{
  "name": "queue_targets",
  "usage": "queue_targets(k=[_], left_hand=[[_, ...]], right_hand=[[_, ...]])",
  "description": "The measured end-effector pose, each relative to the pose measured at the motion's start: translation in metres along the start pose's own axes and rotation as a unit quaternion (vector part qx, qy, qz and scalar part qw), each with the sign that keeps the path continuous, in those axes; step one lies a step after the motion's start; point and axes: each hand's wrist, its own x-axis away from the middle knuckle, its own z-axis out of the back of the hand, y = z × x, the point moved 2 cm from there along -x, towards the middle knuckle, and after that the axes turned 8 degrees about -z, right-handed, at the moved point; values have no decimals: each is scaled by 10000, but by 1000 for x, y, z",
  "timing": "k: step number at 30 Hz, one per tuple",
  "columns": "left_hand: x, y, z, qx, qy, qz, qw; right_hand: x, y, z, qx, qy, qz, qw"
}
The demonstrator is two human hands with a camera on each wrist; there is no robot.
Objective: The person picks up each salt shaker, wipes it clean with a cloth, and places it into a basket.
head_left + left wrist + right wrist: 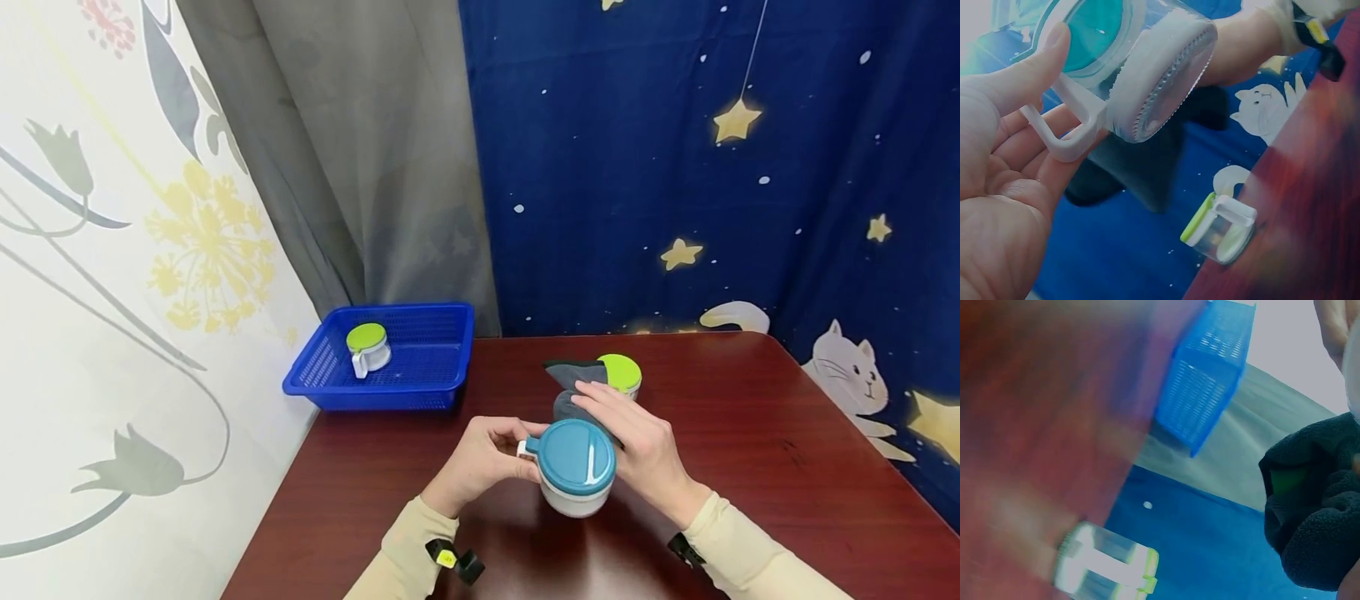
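Observation:
A clear jar with a teal lid (576, 457) and a white handle (1069, 134) is held up over the table, tilted. My left hand (486, 460) pinches it by that handle, thumb near the lid. Beside the jar, my right hand (645, 446) holds a dark grey cloth (572, 375), which hangs loosely past the fingers toward the back. The cloth (1316, 506) looks bunched in the right wrist view. Part of the right palm is hidden behind the jar. Beyond the right hand stands a similar jar with a lime-green lid (621, 372).
A blue plastic basket (375, 401) sits at the table's back left, with another green-lidded jar (369, 346) upright inside. The reddish-brown table (757, 433) meets a dark blue star-print curtain (630, 167) at the back. A patterned white wall (187, 400) borders the left.

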Motion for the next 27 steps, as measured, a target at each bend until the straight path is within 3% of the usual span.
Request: queue_targets(k=[7, 13, 19, 27], left_hand=[[2, 0, 7, 36, 430, -230, 9988], [2, -2, 11, -164, 1029, -339, 9940], [1, -5, 10, -501, 1593, -404, 9851], [-3, -4, 10, -733, 2343, -525, 9680]], right_hand=[[18, 7, -1, 218, -98, -206, 9995], [24, 12, 0, 247, -88, -373, 9990], [31, 14, 1, 290, -57, -493, 9983], [28, 9, 3, 331, 230, -335, 9986]])
